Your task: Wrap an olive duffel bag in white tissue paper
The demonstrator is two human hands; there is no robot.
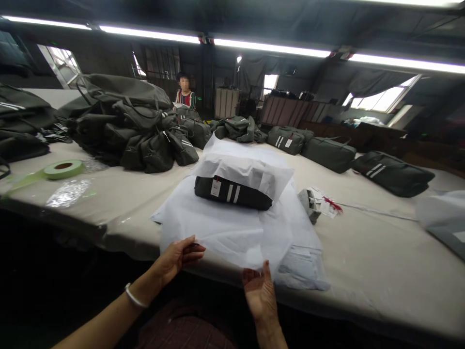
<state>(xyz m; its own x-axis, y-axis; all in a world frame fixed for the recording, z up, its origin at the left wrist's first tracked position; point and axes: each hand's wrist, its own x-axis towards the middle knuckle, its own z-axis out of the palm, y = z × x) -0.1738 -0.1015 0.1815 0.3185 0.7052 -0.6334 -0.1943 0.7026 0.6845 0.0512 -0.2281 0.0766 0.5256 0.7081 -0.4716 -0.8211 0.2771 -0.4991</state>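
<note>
A dark green bag [232,192] with white stripes and a hang tag lies on a large sheet of white tissue paper [218,228], with a second part of the paper folded over its top. My left hand [178,257] pinches the near edge of the sheet between thumb and fingers. My right hand [258,291] sits palm up under the same near edge, its fingers partly behind the thin paper and its thumb against it.
A pile of dark bags [127,126] fills the far left of the long table [363,242]; single bags [392,173] lie along the far right. A green tape roll [63,169] lies at left, loose tags [319,201] right of the paper. A person [185,94] sits far behind.
</note>
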